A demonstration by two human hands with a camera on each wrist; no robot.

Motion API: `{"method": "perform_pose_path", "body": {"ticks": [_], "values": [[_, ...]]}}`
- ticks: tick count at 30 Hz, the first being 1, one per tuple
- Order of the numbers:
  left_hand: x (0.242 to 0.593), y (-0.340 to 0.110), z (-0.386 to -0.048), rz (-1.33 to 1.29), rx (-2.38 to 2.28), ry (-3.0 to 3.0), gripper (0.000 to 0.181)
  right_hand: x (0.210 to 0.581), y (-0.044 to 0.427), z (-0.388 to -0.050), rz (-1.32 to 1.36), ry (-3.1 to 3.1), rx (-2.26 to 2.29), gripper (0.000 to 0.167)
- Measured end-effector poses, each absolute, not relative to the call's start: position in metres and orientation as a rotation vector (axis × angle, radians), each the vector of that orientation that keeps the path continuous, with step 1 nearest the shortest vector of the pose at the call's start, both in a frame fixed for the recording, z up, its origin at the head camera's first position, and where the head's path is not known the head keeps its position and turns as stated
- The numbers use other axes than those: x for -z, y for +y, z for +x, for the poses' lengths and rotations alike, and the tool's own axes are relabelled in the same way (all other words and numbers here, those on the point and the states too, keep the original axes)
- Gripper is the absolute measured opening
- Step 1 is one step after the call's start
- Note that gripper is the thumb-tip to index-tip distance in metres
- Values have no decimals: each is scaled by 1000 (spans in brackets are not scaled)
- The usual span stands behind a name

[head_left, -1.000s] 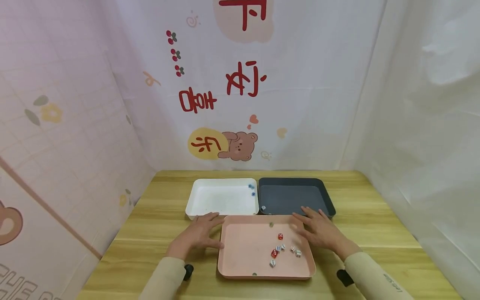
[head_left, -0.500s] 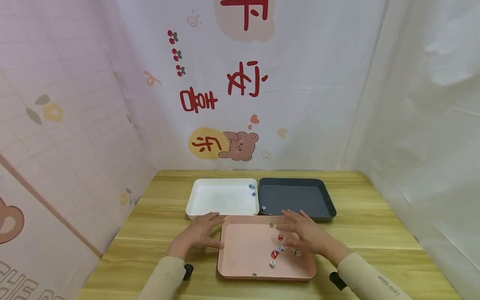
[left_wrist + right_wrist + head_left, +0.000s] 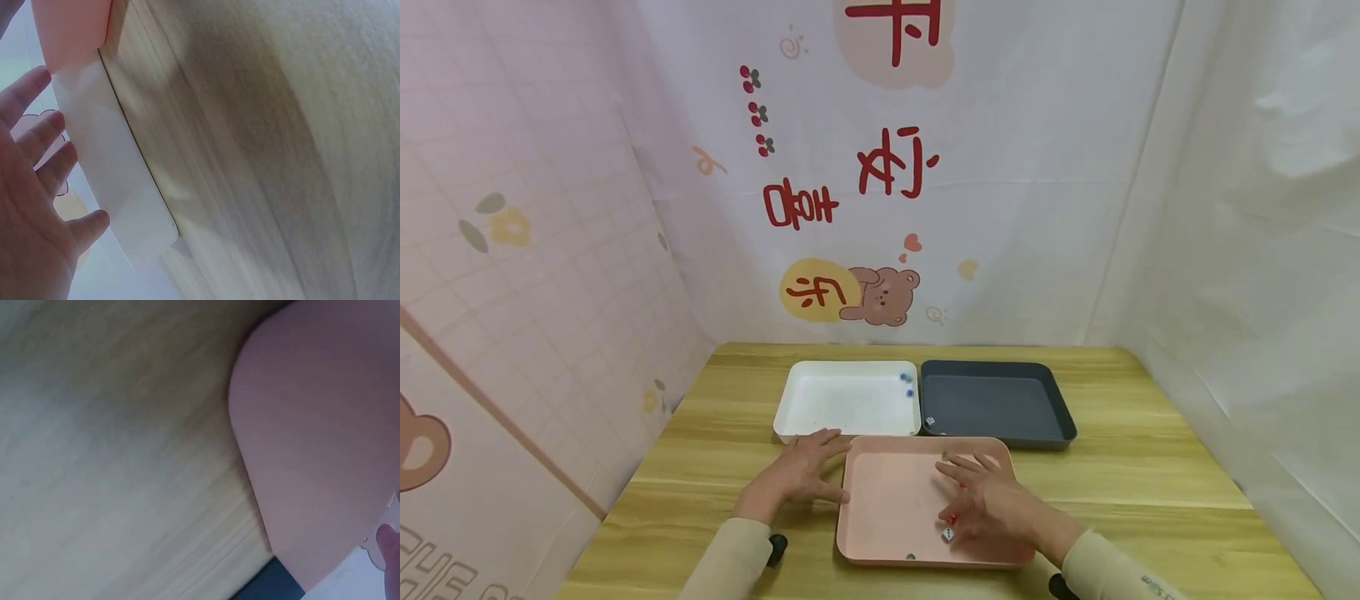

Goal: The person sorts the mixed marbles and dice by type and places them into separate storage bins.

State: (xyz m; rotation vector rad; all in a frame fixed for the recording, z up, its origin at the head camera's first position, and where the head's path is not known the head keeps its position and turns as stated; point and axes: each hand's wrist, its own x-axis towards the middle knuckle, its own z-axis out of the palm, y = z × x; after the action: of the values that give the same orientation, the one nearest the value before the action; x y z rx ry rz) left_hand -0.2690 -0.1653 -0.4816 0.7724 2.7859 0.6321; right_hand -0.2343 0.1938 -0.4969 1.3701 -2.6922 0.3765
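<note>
My right hand (image 3: 996, 507) hangs over the right half of the pink tray (image 3: 880, 508), fingers spread above the dice. A white die (image 3: 948, 534) and part of a red die (image 3: 953, 519) show by its thumb side. The hand covers the other dice, and whether it touches any I cannot tell. My left hand (image 3: 801, 468) lies along the tray's left side, fingers apart, thumb tip at the rim and nothing in its grip. In the left wrist view its fingers are spread beside the white tray's wall. Only a fingertip (image 3: 389, 547) shows in the right wrist view.
Behind the pink tray stand a white tray (image 3: 842, 400) with several small blue pieces (image 3: 910, 393) and a dark grey tray (image 3: 1000, 404) with a small pale piece (image 3: 930, 421). All rest on a wooden table (image 3: 1150, 483) before a cloth wall.
My right hand has moved left and toward me, from the pink tray's right rim to over the dice, hiding most of them. My left hand has stayed in place.
</note>
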Motion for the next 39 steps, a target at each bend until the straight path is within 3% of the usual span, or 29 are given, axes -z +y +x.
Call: {"method": "perform_pose_path", "body": {"ticks": [5, 14, 25, 39], "values": [[482, -165, -267, 791, -640, 2785, 84, 499, 190, -230, 1402, -2737, -382, 20], [481, -164, -267, 807, -622, 2789, 83, 503, 186, -231, 1473, -2756, -142, 17], [477, -164, -266, 792, -617, 2791, 84, 499, 185, -231, 1465, -2708, -218, 12], [479, -166, -266, 788, -615, 2790, 84, 478, 191, -246, 1318, -2766, -428, 18]]}}
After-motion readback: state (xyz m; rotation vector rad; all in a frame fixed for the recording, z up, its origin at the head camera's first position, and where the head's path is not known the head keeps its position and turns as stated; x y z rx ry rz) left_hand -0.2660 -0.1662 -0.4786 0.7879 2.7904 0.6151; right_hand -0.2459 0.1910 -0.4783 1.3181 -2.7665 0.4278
